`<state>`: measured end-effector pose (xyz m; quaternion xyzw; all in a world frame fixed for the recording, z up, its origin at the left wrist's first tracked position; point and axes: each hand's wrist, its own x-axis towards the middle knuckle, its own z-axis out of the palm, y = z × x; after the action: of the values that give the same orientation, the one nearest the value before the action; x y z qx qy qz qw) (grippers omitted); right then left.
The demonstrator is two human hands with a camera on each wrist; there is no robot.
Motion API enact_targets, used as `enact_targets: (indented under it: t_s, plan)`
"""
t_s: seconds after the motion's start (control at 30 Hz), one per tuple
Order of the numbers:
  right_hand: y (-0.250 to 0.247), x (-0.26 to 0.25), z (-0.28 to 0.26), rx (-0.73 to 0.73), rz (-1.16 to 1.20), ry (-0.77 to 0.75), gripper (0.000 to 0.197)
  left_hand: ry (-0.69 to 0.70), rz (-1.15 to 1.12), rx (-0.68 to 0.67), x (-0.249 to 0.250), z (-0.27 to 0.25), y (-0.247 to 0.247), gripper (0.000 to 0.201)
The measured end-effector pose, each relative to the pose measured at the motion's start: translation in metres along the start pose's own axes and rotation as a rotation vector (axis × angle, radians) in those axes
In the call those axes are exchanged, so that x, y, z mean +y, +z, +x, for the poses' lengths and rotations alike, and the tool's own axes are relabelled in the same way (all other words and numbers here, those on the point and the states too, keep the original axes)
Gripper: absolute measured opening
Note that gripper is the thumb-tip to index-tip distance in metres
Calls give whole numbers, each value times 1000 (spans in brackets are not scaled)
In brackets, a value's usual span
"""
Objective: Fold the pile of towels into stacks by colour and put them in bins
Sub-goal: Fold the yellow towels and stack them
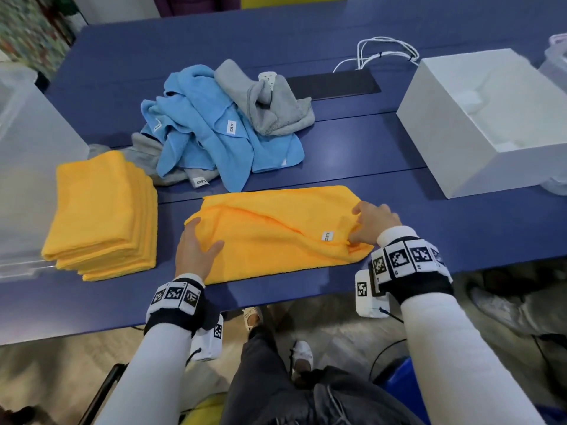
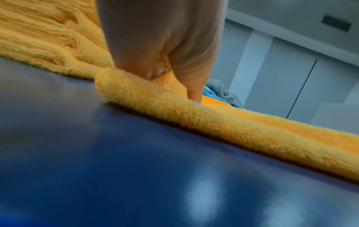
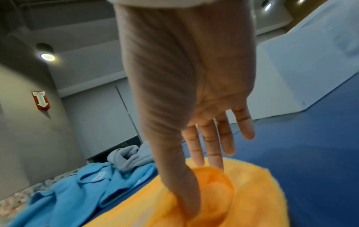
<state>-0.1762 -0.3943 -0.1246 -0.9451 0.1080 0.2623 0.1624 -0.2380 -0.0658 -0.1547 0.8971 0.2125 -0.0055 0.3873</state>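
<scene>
An orange towel (image 1: 276, 237), folded in half lengthwise, lies across the near part of the blue table (image 1: 399, 210). My left hand (image 1: 202, 237) holds its left end, thumb on top and fingers curled at the edge (image 2: 170, 79). My right hand (image 1: 357, 223) pinches a raised fold at the right end near the white label; there the thumb and first two fingers close on the cloth (image 3: 202, 184) while the other fingers stay straight. A stack of folded orange towels (image 1: 101, 216) sits to the left. Behind lies a loose pile of blue and grey towels (image 1: 214, 127).
A white open bin (image 1: 484, 118) stands at the right of the table. A clear plastic bin (image 1: 18, 167) stands at the left edge. At the back lie a black strip (image 1: 334, 84) and white cables (image 1: 383, 53). The table's front edge runs just below my wrists.
</scene>
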Motion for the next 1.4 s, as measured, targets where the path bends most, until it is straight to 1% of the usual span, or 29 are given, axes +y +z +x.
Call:
enact_targets:
  t_s: [0.03, 0.13, 0.17, 0.23, 0.3, 0.4, 0.47, 0.5, 0.57, 0.6, 0.63, 0.7, 0.73, 0.8, 0.83, 0.9, 0.97, 1.03, 1.1, 1.23, 1.4]
  plan:
    - [3, -5, 0, 19, 53, -14, 54, -7, -4, 9, 0, 0, 1, 68]
    - [15, -19, -4, 109, 221, -84, 23, -31, -30, 52, -3, -2, 3, 64]
    - [15, -24, -6, 161, 249, -108, 19, -31, -34, 71, -2, -3, 3, 63]
    - [12, -27, -4, 232, 275, -111, 16, -40, -32, 92, 0, -3, 3, 61]
    - [6, -21, -1, 215, 259, -57, 18, -41, -30, 70, -1, -4, 1, 64]
    - [-4, -3, 4, 126, 271, -1, 18, -29, -4, -4, -3, -5, -9, 69]
    - [-9, 5, 7, 92, 414, 13, 8, -21, 3, -31, -6, -9, -13, 67]
    - [-11, 5, 7, 83, 546, 24, 7, -6, -15, -17, -7, -10, -14, 60]
    - [-15, 1, 7, 101, 823, 55, 18, 66, -97, 73, -4, -11, -15, 36]
    - [-15, -2, 8, 144, 922, 70, 23, 109, -135, 121, -3, -9, -15, 25]
    - [-16, -6, 10, 208, 965, 82, 24, 146, -160, 152, -2, -7, -14, 17]
    - [-17, -16, 14, 364, 930, 77, 17, 193, -198, 176, 1, -1, -13, 13]
    - [-18, -19, 17, 426, 888, 71, 14, 198, -215, 175, 2, 2, -12, 16]
    - [-19, -25, 20, 486, 788, 96, 25, 175, -236, 151, 3, 8, -10, 28]
    - [-19, -26, 22, 481, 727, 123, 27, 147, -232, 127, 4, 11, -9, 33]
    - [-16, -26, 27, 418, 576, 174, 23, 102, -199, 71, 1, 16, -5, 39]
    - [-12, -22, 31, 349, 458, 214, 15, 108, -169, 36, 1, 20, -4, 41]
    - [-9, -19, 34, 350, 390, 244, 21, 133, -175, 45, 4, 22, -6, 41]
    - [-10, -18, 33, 385, 361, 264, 16, 145, -184, 60, 8, 25, -8, 41]
    - [-6, -20, 29, 384, 283, 288, 25, 93, -122, -16, 10, 29, -6, 43]
    - [-3, -19, 27, 431, 330, 284, 15, 42, -118, -83, 10, 32, -7, 51]
